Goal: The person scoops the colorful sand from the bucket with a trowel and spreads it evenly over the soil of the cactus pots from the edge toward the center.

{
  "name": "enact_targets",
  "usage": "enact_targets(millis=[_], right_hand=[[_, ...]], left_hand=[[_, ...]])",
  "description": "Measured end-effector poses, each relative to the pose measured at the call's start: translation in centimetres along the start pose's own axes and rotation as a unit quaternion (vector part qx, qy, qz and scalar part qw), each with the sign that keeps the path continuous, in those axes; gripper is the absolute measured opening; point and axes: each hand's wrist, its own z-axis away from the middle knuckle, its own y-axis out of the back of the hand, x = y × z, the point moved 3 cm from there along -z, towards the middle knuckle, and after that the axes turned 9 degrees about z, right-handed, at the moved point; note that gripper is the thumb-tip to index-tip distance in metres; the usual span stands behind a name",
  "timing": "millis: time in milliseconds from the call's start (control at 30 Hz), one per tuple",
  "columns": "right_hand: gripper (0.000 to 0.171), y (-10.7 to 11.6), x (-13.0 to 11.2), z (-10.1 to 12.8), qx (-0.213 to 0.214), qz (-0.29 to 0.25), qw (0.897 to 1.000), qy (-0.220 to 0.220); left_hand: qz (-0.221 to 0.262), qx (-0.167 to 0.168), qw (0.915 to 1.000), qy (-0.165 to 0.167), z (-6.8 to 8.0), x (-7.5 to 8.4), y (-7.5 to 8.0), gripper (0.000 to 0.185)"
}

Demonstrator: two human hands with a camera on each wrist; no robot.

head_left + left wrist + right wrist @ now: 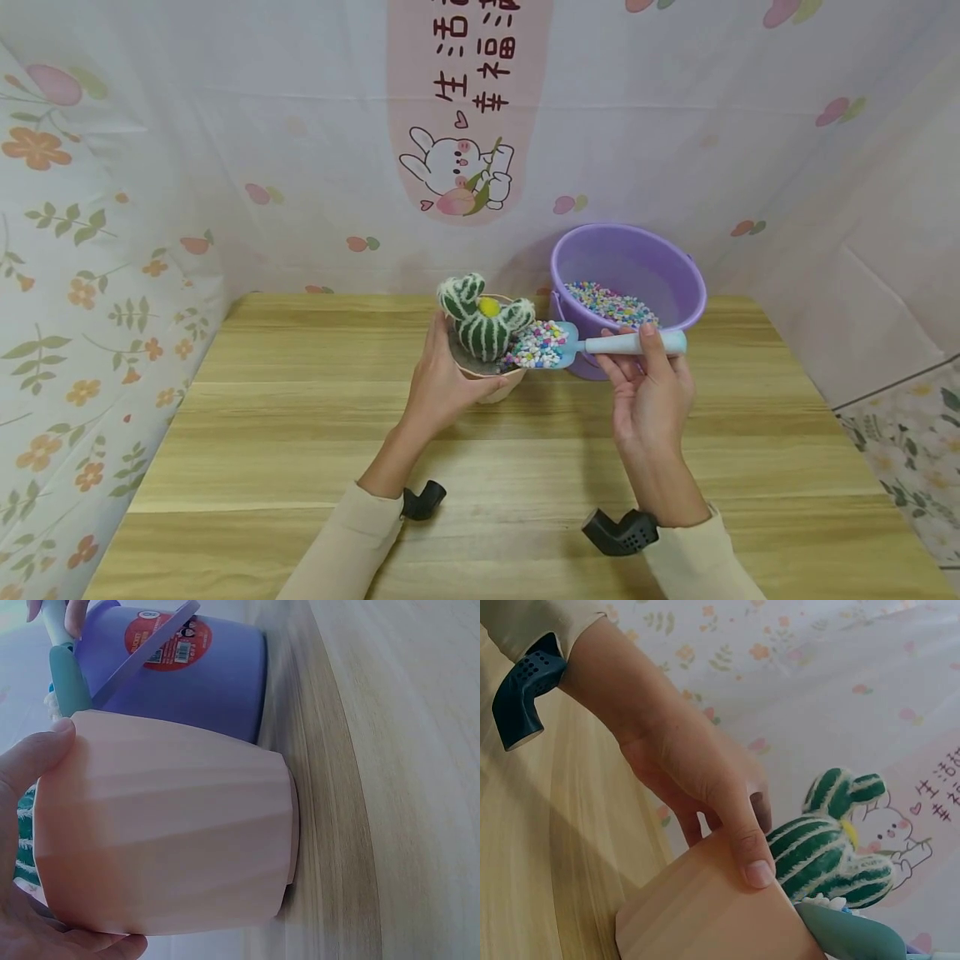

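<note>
Toward the far edge of the wooden table (300, 433), a little right of its middle, the head view shows a person's left hand (442, 387) curled round the near side of a pink pot (491, 379), thumb on the rim, apparently to steady it. A green-and-white striped cactus (483, 317) with a yellow tuft stands in the pot. The right hand (648, 400) grips the pale handle of a small blue scoop (570, 343), held roughly level so its load of coloured pebbles (538, 346) stays on; the blade lies at the pot's right rim, touching or just over it. Just behind the scoop, near the table's far edge, stands a purple bucket (626, 292) with more pebbles in its bottom. A printed cloth backdrop (465, 158) with a rabbit rises behind the table.

From the left wrist, the pot (165, 825) fills the frame, its ribbed wall clasped by the thumb and palm of the left hand (30, 780), its base seemingly on the table (390, 787). The bucket (195, 675), with a red label, stands just beyond it, and the scoop's teal neck (69, 682) comes down at the pot's rim.

From the right wrist, the left hand (697, 780) wraps the pot (712, 915), thumb pressed on its wall below the cactus (825, 840). The scoop (855, 934) enters low right, beside the plant. The right hand itself is out of this frame.
</note>
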Motion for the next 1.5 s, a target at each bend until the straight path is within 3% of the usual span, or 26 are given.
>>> enact_targets(millis=[733, 1500], right_hand=[[0.035, -0.4, -0.7, -0.2, 0.007, 0.008, 1.000, 0.011], [0.033, -0.6, -0.8, -0.1, 0.000, 0.016, 0.999, 0.035]], left_hand=[[-0.002, -0.013, 0.9999, 0.004, -0.4, 0.0, 0.2, 0.131], [0.028, -0.062, 0.9975, -0.021, -0.8, -0.5, 1.1, 0.126]])
